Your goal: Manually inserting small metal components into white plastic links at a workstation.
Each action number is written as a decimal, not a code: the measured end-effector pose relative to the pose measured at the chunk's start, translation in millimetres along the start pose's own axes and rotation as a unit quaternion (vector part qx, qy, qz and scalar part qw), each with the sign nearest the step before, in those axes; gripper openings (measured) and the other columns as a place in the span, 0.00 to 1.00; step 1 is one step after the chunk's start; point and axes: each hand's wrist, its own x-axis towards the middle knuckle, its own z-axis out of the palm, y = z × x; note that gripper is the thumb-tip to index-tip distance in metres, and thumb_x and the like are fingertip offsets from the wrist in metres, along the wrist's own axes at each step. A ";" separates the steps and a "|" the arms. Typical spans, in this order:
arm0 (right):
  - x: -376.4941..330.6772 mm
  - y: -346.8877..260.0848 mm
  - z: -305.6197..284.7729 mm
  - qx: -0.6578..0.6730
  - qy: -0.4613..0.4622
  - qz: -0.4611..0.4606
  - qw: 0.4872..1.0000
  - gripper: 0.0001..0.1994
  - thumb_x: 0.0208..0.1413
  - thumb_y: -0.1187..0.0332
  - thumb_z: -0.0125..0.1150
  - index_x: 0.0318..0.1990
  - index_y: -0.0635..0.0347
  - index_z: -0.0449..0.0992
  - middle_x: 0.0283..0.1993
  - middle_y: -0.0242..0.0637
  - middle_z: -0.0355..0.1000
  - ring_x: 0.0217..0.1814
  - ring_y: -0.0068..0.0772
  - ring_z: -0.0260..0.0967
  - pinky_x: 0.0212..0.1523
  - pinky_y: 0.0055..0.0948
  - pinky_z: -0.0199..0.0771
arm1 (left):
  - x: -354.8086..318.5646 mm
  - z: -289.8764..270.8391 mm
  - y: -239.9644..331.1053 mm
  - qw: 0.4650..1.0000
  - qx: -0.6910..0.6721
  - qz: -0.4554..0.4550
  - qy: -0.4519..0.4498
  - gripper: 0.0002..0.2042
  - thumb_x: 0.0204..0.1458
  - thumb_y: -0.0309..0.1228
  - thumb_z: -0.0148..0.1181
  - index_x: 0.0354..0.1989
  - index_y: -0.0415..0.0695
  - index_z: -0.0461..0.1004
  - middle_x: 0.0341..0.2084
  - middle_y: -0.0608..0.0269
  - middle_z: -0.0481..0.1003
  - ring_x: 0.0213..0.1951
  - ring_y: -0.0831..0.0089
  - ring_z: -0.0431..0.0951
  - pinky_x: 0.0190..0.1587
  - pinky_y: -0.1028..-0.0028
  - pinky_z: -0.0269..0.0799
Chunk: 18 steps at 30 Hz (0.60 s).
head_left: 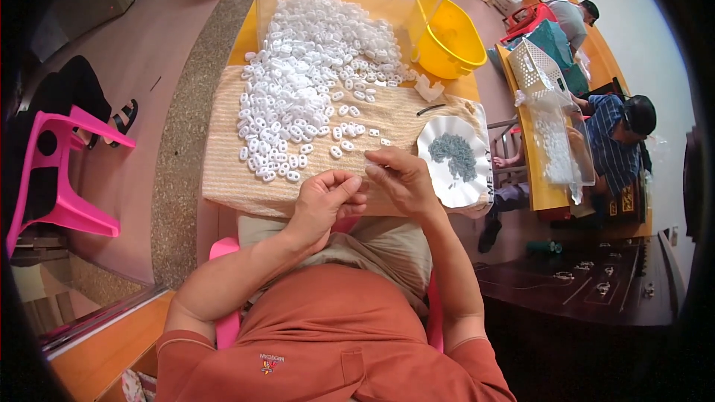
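Cloth point(223, 141) bears much of a heap of white two-holed pieces point(290, 97); most seem left to do, finished ones indistinguishable. Yellow tub point(471, 65) shows none inside. White plate point(430, 132) sits near the right hand point(406, 182); this and the left hand point(324, 202) pinch narrowly, contents unclear. Grey bits point(456, 155) lie in the plate.

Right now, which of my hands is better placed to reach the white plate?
Probably your right hand: it is just left of the white plate, while your left hand is farther off.
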 end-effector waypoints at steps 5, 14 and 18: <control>-9.5 2.7 5.2 -0.004 -0.031 -0.025 0.999 0.10 0.53 0.78 0.64 0.43 0.65 0.77 0.39 0.37 0.74 0.38 0.24 0.72 0.36 0.21 0.71 | 2.3 -4.1 -3.4 1.000 0.003 -0.005 -0.030 0.09 0.61 0.33 0.53 0.40 0.40 0.74 0.34 0.64 0.77 0.33 0.78 0.77 0.38 0.77 0.77; -16.4 -10.8 3.9 -0.024 -0.031 -0.050 0.998 0.11 0.50 0.78 0.66 0.42 0.65 0.76 0.38 0.38 0.74 0.39 0.25 0.73 0.36 0.21 0.74 | -1.6 -0.1 -3.6 0.999 0.005 -0.022 -0.048 0.09 0.61 0.33 0.52 0.38 0.41 0.75 0.33 0.64 0.78 0.33 0.79 0.78 0.38 0.78 0.75; -19.0 -11.8 1.6 -0.010 -0.044 -0.040 0.998 0.13 0.50 0.78 0.66 0.45 0.65 0.75 0.41 0.39 0.73 0.41 0.26 0.73 0.39 0.22 0.75 | 0.1 -2.6 -3.1 0.998 -0.003 -0.039 -0.059 0.08 0.61 0.32 0.53 0.38 0.42 0.75 0.33 0.65 0.78 0.34 0.79 0.78 0.37 0.79 0.74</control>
